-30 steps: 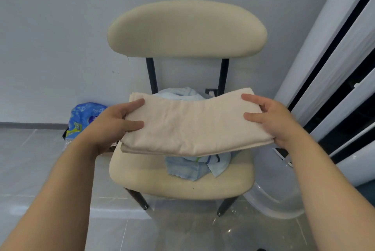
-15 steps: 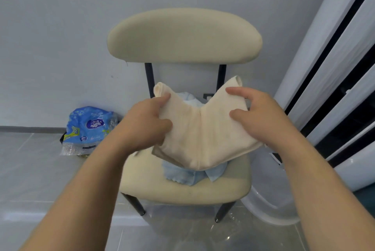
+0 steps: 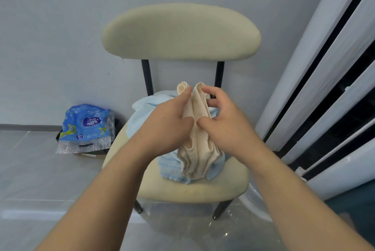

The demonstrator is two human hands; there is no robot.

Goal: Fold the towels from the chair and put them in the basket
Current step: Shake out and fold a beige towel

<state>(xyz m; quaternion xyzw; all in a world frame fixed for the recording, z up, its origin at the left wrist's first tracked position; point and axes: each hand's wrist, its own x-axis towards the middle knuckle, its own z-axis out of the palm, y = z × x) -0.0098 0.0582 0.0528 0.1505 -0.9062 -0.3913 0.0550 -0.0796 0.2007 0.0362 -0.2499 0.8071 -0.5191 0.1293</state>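
Observation:
A beige towel (image 3: 196, 149) is folded in half between my two hands, its two ends standing upright side by side above the cream chair (image 3: 182, 190). My left hand (image 3: 168, 121) grips the left half, thumb in front and fingers behind. My right hand (image 3: 221, 121) grips the right half the same way. The folded bottom hangs over a crumpled light blue towel (image 3: 168, 164) lying on the chair seat. A clear plastic basket (image 3: 253, 206) shows only as a rim on the floor to the right of the chair.
A blue plastic pack of tissues (image 3: 87, 127) lies on the tiled floor against the grey wall, left of the chair. White window frames with dark gaps (image 3: 324, 92) run along the right side.
The beige towel was held flat and wide between both hands. My hands have come together and folded it in half, so that its ends now meet and point up.

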